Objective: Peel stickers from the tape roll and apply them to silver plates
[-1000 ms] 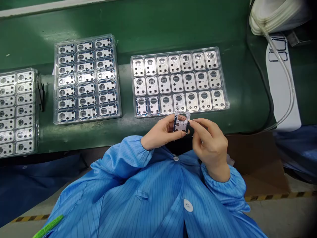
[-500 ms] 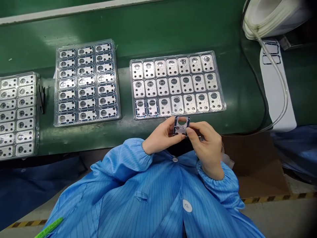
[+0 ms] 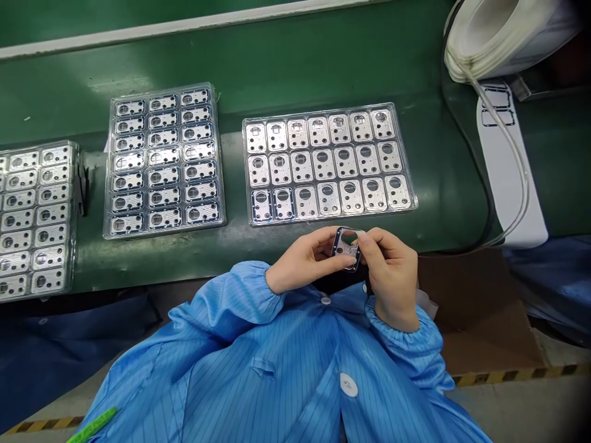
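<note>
Between my hands, just in front of the bench edge, is a small metal plate with a dark blue border, a large round hole and smaller holes. My left hand grips its left and lower side, thumb across the front. My right hand pinches its upper right edge between thumb and fingers. Right behind them lies a clear plastic tray with rows of silver plates. Two plates in its nearest row, at the left, have the same dark blue border. The fingers behind the held plate are hidden.
Left of that tray are a stack of filled trays and another filled tray, with black tweezers between them. A white roll, a label strip and cables are at right. Below stands a cardboard box.
The plate has moved slightly right and toward me, and is tilted more. My right thumb has shifted from its lower right side to its upper right edge.
</note>
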Demonstrator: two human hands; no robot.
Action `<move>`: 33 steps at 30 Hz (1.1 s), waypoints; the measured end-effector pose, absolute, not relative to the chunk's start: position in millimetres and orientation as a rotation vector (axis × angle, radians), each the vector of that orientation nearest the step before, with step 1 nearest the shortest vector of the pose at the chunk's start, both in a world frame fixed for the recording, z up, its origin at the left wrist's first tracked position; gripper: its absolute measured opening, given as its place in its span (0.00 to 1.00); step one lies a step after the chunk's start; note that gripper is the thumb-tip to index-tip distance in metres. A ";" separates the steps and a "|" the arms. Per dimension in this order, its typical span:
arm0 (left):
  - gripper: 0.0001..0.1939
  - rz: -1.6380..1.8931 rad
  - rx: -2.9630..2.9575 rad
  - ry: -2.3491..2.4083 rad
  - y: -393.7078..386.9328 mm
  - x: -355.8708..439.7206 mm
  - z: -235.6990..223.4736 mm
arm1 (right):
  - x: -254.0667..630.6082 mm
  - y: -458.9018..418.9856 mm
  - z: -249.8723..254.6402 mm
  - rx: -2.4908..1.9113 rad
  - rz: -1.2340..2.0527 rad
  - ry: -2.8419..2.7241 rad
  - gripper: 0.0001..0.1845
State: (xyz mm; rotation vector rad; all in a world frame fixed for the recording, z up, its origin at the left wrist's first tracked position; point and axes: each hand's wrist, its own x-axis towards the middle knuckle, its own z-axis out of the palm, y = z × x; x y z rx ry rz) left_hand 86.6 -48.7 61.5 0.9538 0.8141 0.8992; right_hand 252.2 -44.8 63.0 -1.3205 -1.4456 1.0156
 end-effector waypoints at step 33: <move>0.24 0.852 0.905 0.962 -46.4 82.4 70.3 | 249.2 -51.9 62.3 -1.278 0.956 -1.459 0.16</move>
